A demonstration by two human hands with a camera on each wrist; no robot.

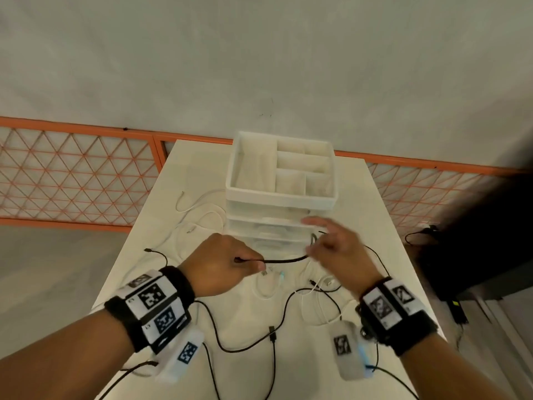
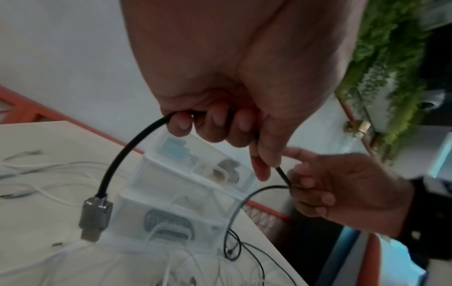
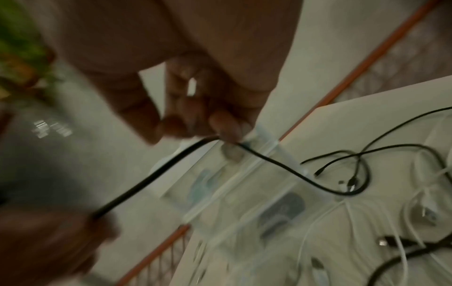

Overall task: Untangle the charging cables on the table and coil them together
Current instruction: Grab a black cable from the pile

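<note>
A black charging cable (image 1: 284,259) stretches between both hands above the white table (image 1: 138,241). My left hand (image 1: 219,265) grips it in a fist; its silver USB plug (image 2: 95,218) dangles below the left hand (image 2: 220,120). My right hand (image 1: 331,246) pinches the same black cable (image 3: 156,178) with thumb and finger; the right hand (image 3: 195,123) is blurred. The rest of the cable trails down to the table. More black cables (image 1: 251,345) and white cables (image 1: 199,209) lie tangled on the table.
A translucent drawer organiser (image 1: 281,192) with open top compartments stands mid-table, just behind the hands. An orange lattice railing (image 1: 72,174) runs behind the table. A dark object (image 1: 476,241) sits off the table's right side.
</note>
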